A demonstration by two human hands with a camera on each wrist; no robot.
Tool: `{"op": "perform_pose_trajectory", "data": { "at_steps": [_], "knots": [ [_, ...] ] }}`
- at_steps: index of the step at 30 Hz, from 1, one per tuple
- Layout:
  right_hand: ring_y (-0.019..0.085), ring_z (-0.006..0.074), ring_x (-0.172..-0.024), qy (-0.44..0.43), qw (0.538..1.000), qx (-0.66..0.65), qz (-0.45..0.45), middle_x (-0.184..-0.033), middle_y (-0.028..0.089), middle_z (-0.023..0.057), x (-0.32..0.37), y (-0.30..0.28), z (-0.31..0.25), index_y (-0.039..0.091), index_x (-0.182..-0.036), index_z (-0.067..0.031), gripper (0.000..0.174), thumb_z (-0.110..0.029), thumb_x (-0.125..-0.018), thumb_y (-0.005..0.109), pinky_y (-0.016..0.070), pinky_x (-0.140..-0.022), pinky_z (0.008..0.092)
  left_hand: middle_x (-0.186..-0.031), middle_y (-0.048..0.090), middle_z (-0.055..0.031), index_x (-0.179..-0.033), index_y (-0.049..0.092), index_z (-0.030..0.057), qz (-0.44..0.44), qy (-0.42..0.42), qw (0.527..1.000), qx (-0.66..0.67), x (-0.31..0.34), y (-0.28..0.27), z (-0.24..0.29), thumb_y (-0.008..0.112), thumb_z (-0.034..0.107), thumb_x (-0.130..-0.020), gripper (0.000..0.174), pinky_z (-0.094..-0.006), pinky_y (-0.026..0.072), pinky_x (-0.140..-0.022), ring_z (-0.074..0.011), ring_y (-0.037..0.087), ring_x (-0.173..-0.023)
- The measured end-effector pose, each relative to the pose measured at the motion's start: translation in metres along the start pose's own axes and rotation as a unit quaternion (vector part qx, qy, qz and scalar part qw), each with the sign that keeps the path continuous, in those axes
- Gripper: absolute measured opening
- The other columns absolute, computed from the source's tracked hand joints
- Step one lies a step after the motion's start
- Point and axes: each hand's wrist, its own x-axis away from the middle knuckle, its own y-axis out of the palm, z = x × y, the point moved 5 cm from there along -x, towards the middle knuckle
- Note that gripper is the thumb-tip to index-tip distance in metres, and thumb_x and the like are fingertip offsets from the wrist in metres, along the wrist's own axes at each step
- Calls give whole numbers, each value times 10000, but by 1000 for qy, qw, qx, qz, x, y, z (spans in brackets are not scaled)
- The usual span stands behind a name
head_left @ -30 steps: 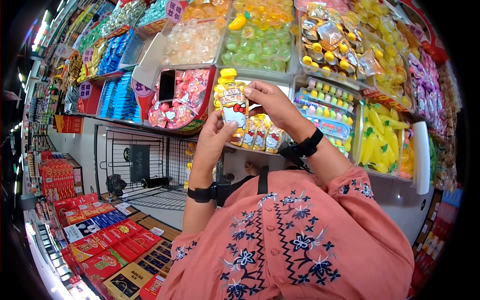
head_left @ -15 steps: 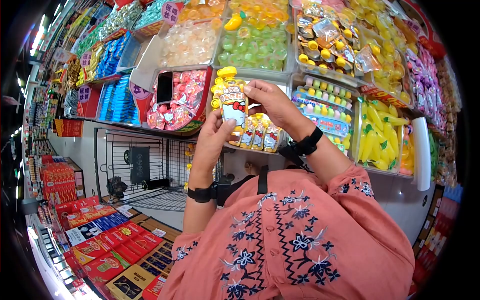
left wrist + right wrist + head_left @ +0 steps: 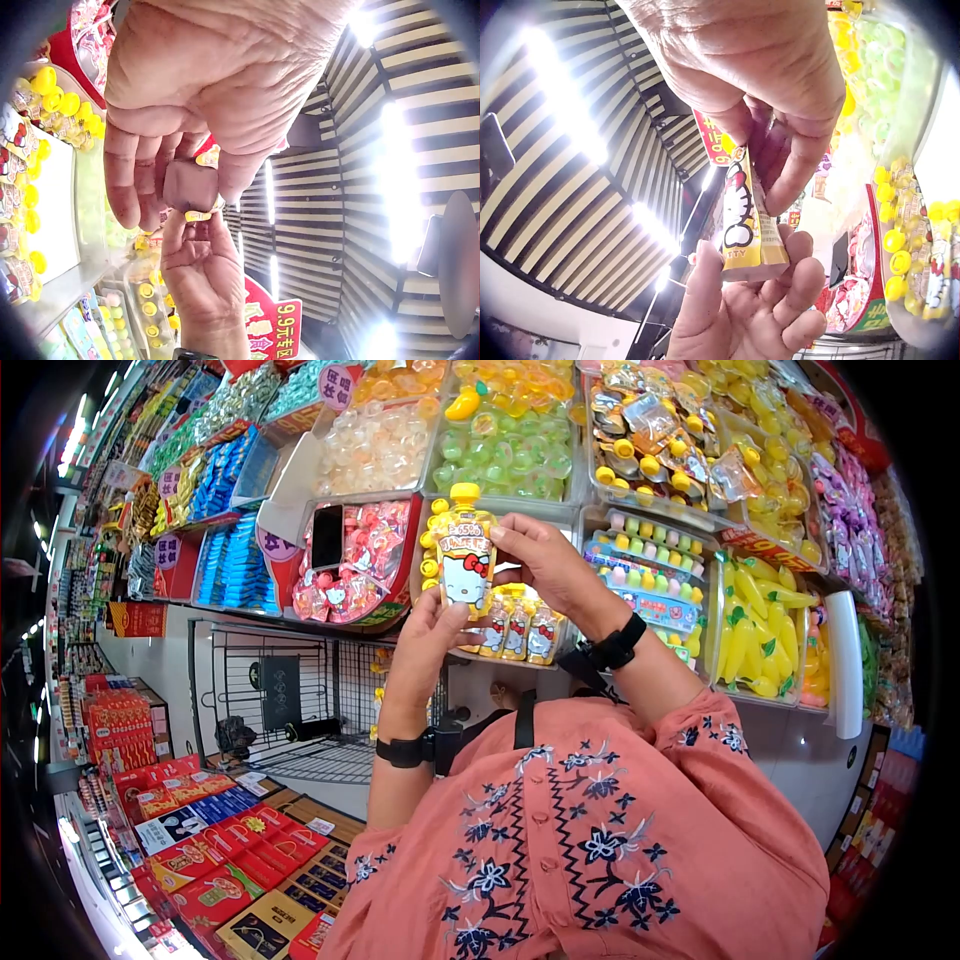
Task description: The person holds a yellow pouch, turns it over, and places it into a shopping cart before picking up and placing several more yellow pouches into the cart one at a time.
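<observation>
Both hands hold up a yellow-capped pouch (image 3: 466, 555) with a white cat figure and red bow. The left hand (image 3: 428, 635) grips its lower part, thumb on the front. At its upper right edge, the right hand (image 3: 545, 565) pinches it between thumb and fingers. From the right wrist view the pouch (image 3: 744, 217) shows its flat bottom, with the right hand (image 3: 757, 90) above and the left hand (image 3: 742, 319) below. The left wrist view shows the pouch's bottom (image 3: 191, 185) between the left hand's thumb and fingers. More such pouches (image 3: 515, 628) stand in the bin behind.
Bins of green jelly cups (image 3: 505, 452), coloured sweets (image 3: 650, 575) and yellow fruit-shaped packs (image 3: 762, 630) surround the hands. A dark phone (image 3: 327, 538) lies on red packets at the left. Below it stands a wire cart (image 3: 300, 705), beside red gift boxes (image 3: 215, 845).
The pouch has turned more upright and faces the head view more squarely, its cap slightly higher and further right. Both hands keep their hold with little movement.
</observation>
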Motion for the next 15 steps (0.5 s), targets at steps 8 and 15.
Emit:
{"op": "perform_pose_trajectory", "data": {
  "at_steps": [8, 15],
  "knots": [
    [630, 97, -941, -15, 1000, -2, -18, -1030, 631, 0, 0, 1, 2, 601, -1032, -98, 177, -273, -1008, 588, 556, -828, 292, -1226, 621, -116, -1355, 450, -8, 6, 9, 1000, 5, 1, -5, 0, 582, 209, -1000, 436, -341, 579, -822, -221, 674, -1033],
    [632, 116, -990, -6, 1000, 6, -13, -1131, 639, 39, 0, 6, -18, 576, -1245, -34, 364, -238, -954, 655, 531, -850, 296, -1225, 620, -112, -1342, 463, 1, -3, -1, 1000, -23, 5, -10, 2, 557, 163, -991, 398, -336, 575, -827, -211, 678, -1009]
  ]
}}
